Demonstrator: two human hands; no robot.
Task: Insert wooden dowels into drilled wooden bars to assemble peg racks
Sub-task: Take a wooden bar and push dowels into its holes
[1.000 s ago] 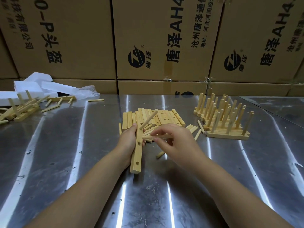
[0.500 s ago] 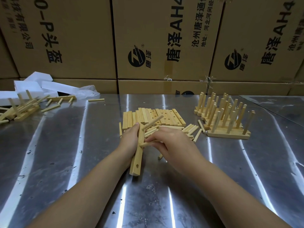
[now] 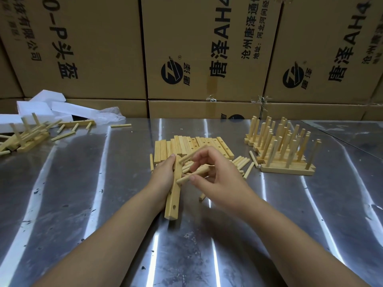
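Far to the left of the left hand, white foam blocks (image 3: 42,105) lay at the back of the shiny steel table (image 3: 83,204), with a loose heap of pale wooden pegged bars and stray dowels (image 3: 24,137) in front of them.

The left hand (image 3: 162,179) reached forward from a bare forearm, its fingers curled round the upper part of a pale drilled wooden bar (image 3: 172,206). The bar slanted toward the person, its near end low over the table. One round wooden dowel (image 3: 192,153) stood out of it near the fingertips, slanting up to the right.

Just right of the bar, the right hand (image 3: 219,181) pinched a second light wooden dowel (image 3: 186,178), whose tip touched the bar's face. Whether that tip was seated in a hole cannot be told.

Beyond both hands lay a flat row of drilled wooden bars (image 3: 165,150). Right of the right hand were loose short dowels (image 3: 242,164), then finished peg racks (image 3: 288,169) with upright pegs.
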